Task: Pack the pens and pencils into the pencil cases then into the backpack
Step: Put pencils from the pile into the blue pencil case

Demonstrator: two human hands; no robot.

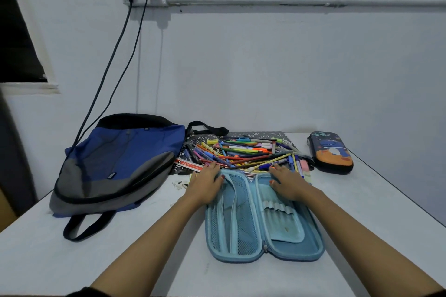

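Item: blue pencil case [263,222], lower centre, lying open, long axis up-frame. Grip: left hand [207,182] and right hand [288,184], fingers straight, flat on its upper end, gripping nothing. Stock: pens and pencils [246,154], heaped just above both fingertips, mostly crosswise; both hands equally near.

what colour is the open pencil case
Light blue, with mesh pockets inside; clearest in the head view.
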